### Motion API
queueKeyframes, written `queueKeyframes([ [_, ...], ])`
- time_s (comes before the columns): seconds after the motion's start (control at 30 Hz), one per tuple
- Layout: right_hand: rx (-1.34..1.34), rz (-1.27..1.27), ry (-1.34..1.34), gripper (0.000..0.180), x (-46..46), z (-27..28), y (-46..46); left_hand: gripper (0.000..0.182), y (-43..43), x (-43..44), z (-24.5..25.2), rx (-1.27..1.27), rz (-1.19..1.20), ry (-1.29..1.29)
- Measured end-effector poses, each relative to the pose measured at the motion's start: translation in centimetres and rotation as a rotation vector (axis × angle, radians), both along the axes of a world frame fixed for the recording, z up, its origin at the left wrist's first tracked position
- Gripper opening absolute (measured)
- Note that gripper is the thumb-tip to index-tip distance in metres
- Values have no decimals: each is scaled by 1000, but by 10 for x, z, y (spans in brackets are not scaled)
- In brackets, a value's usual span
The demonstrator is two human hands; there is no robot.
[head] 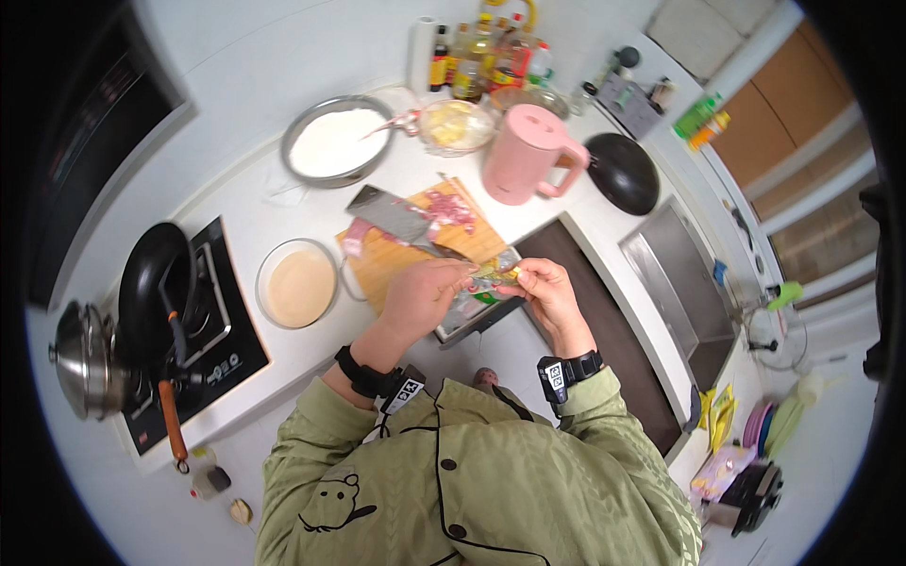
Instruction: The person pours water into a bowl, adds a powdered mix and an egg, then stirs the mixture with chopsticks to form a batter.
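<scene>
My left hand (pixel 429 291) and my right hand (pixel 546 286) meet over an open drawer (pixel 481 322) and pinch a small yellow-green packet (pixel 495 274) between their fingertips. Plastic bags and packets lie in the drawer beneath. Just beyond my hands is a wooden cutting board (pixel 382 272) with chopped pink meat (pixel 451 209), a larger piece of meat (pixel 355 239) at its left edge, and a cleaver (pixel 391 214) lying across it. The packet's exact kind is too small to tell.
A glass bowl of beige liquid (pixel 297 283) stands left of the board, near the cooktop (pixel 241 339) with a wok (pixel 157 293). Behind are a metal bowl of white flour-like powder (pixel 338 141), a pink electric kettle (pixel 531 156) and several bottles (pixel 471 71). A sink (pixel 679 276) lies right.
</scene>
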State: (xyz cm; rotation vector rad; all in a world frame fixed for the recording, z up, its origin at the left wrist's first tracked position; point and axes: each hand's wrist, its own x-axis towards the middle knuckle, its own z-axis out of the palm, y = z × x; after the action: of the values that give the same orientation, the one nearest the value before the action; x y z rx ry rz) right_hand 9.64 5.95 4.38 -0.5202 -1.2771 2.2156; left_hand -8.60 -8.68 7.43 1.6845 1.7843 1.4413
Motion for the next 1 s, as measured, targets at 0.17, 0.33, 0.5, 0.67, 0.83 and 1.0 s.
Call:
queueKeyframes([
  [0.17,154,-264,-117,14,74,4,30,17,65,58,2,55,-181,-50],
  [0.33,42,-406,-80,13,125,5,56,17,111,117,-7,11,-250,-143],
  [0.5,20,-436,-114,12,151,0,77,16,138,142,-16,42,-233,-115],
  [0.67,2,-364,-173,11,150,-17,88,15,150,151,-29,-17,-179,-255],
  [0.83,305,-389,-306,15,129,-30,84,17,149,146,-58,-82,2,-351],
  [1.0,1364,-309,-549,27,106,-52,76,14,134,139,-113,-109,136,-395],
])
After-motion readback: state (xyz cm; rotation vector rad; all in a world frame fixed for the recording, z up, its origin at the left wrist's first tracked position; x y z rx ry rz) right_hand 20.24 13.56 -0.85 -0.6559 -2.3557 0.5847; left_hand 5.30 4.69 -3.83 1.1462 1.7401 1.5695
